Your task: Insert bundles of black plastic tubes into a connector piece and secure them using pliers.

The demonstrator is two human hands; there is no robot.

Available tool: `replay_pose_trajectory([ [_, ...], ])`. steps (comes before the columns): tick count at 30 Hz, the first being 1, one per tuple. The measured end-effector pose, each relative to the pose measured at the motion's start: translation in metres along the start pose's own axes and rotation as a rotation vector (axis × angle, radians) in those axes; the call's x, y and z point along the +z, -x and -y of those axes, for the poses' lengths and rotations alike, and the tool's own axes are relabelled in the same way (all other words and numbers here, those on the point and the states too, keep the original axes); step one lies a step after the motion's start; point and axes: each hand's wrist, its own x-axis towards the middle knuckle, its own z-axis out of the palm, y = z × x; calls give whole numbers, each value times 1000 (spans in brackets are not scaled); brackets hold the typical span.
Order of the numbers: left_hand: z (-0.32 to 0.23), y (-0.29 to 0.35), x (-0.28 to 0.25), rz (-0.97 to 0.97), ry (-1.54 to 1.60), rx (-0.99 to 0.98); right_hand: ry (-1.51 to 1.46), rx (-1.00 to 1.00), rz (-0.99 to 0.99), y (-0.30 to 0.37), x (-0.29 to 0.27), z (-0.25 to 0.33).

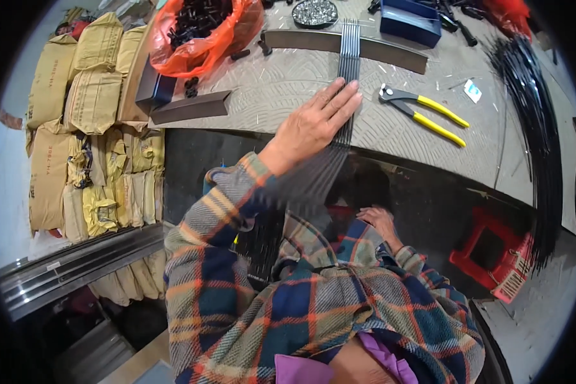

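My left hand (pixel 313 125) lies flat, fingers stretched out, on a row of thin dark rods (pixel 349 64) at the table's near edge. The rods lie side by side, and their pale far ends reach over a long brown strip (pixel 301 42). Their near ends fan out past the edge and blur below my left wrist. My right hand (pixel 379 223) rests low by my lap, its fingers loosely extended with nothing visible in them. End-cutting pincers (pixel 400 96) with yellow handles lie on the table, right of the rods.
A red plastic bag (pixel 237 38) of black parts stands at the far left, near a round dish (pixel 315 13) of small shiny pieces. A blue box (pixel 411 24) sits behind the pincers. Long black rods (pixel 534 115) hang over the right edge, above a red stool (pixel 486 249).
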Motion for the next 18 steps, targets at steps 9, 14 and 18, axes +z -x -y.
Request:
replay_pose_trajectory([
  [9,-3,14,-1,-3,65,39,-200,66,-150,5,-43,70],
  [14,0,11,5,-39,51,103,-245,-196,-596,-21,-125,161],
  [18,-1,12,5,-41,-7,101,-122,-220,-803,-34,-196,208],
])
